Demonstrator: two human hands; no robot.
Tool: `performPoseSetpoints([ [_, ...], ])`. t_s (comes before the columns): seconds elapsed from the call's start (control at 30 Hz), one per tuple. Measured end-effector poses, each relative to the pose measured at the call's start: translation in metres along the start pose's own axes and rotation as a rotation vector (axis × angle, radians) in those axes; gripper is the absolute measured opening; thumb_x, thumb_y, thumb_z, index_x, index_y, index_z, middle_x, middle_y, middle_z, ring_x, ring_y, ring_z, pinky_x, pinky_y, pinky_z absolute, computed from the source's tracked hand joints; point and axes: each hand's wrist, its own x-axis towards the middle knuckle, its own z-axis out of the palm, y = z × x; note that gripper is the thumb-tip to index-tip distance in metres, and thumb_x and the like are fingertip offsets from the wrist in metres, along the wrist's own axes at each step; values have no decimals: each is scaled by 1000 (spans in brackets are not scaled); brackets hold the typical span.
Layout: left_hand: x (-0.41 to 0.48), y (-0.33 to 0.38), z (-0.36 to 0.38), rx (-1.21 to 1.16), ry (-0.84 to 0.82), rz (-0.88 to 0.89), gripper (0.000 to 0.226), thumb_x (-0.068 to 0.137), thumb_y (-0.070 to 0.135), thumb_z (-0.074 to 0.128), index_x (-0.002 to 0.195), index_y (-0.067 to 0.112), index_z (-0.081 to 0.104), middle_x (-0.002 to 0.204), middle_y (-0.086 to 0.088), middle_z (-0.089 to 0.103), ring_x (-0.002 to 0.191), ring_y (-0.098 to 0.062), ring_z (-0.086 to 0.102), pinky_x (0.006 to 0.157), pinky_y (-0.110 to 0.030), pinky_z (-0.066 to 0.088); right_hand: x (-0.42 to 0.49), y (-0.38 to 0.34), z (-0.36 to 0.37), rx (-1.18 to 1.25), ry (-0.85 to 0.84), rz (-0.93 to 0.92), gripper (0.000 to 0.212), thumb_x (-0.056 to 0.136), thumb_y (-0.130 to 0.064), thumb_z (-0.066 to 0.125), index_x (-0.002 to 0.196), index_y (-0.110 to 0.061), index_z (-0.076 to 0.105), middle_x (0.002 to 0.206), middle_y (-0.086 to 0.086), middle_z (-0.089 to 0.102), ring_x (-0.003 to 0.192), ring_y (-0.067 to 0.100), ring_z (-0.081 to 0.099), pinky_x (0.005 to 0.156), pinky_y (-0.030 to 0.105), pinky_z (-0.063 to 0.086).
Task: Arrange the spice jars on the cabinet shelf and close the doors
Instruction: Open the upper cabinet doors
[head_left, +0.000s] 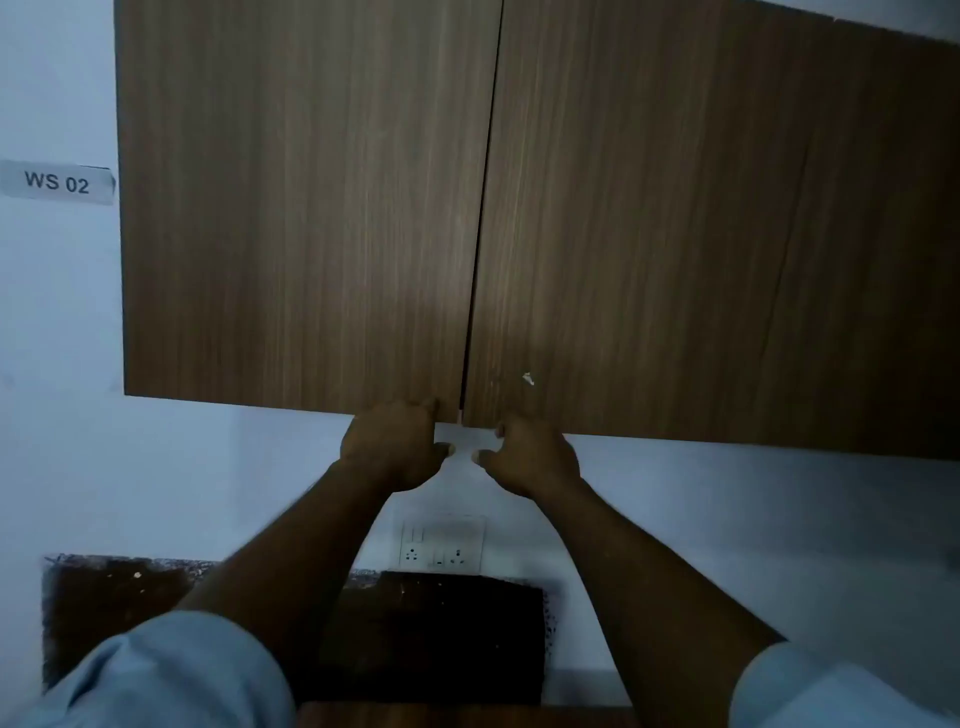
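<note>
Pale blue sleeves (171, 675) fill the nearest part of the view at about 7 and 5 o'clock, rolled back so both forearms are bare. Between them, at 6 o'clock, a strip of brown wood surface (457, 716) shows at the bottom edge. Just beyond it lies a dark speckled panel (447, 634) against the wall, and above that, a white switch and socket plate (442, 543) sits on the pale wall (727, 519), a little below the centre.

Both forearms reach up and away to the lower edge of the cabinet. The left hand (397, 447) is curled, its fingers hooked up behind the bottom corner of the left door (301, 208), with the thumb pointing toward 3 o'clock below the edge. The right hand (530, 457) mirrors it just beside, fingers bent at the bottom corner of the right door (701, 234), thumb pointing toward 9 o'clock. How firmly either hand grips its door edge I cannot tell, as the fingertips are hidden behind the wood. The two hands are near each other but apart.

Farthest off, the two wood-grain doors cover the upper half of the view, meeting at a thin dark seam near 12 o'clock. Spice jars and shelf are hidden behind them. A small pale chip (528, 379) marks the right door low down. At 9 o'clock a grey label (57, 183) on the wall reads "WS 02".
</note>
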Motion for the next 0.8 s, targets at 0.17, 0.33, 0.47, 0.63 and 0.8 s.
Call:
performPoseSetpoints([
  [0.17, -4, 0, 0, -37, -1, -35, 66, 93, 61, 56, 144, 20, 48, 112, -4, 71, 99, -23, 68, 80, -37, 54, 4, -9, -2, 828, -255, 326, 48, 85, -51, 76, 120, -20, 64, 116, -4, 55, 111, 19, 54, 92, 39, 55],
  [0.33, -2, -4, -2, -111, 31, -40, 62, 94, 59, 56, 140, 18, 52, 111, -4, 71, 100, -23, 67, 81, -35, 53, -2, -17, 1, 1257, -178, 438, 62, 82, -46, 81, 137, -29, 57, 133, -3, 52, 129, 21, 48, 101, 40, 51],
  [0.47, -2, -1, -4, -304, 19, -54, 62, 94, 54, 61, 140, 15, 53, 124, -7, 68, 108, -25, 65, 83, -31, 49, -12, -18, 8, 1494, -38, 485, 68, 81, -39, 84, 141, -32, 52, 139, 0, 55, 132, 19, 48, 98, 38, 48],
  [0.63, -1, 19, -14, -621, 60, -65, 50, 99, 53, 52, 118, 8, 63, 103, -6, 71, 95, -25, 68, 73, -30, 47, -33, -30, 10, 1564, 184, 553, 67, 82, -39, 82, 141, -25, 54, 137, 3, 61, 131, 22, 52, 97, 38, 45],
  [0.8, -12, 60, -34, -807, 205, -27, 62, 102, 61, 33, 72, 13, 59, 61, -6, 60, 57, -21, 61, 58, -37, 51, -62, -40, -3, 1583, 452, 700, 26, 86, -49, 75, 92, -26, 66, 127, 18, 67, 118, 34, 63, 108, 51, 47],
])
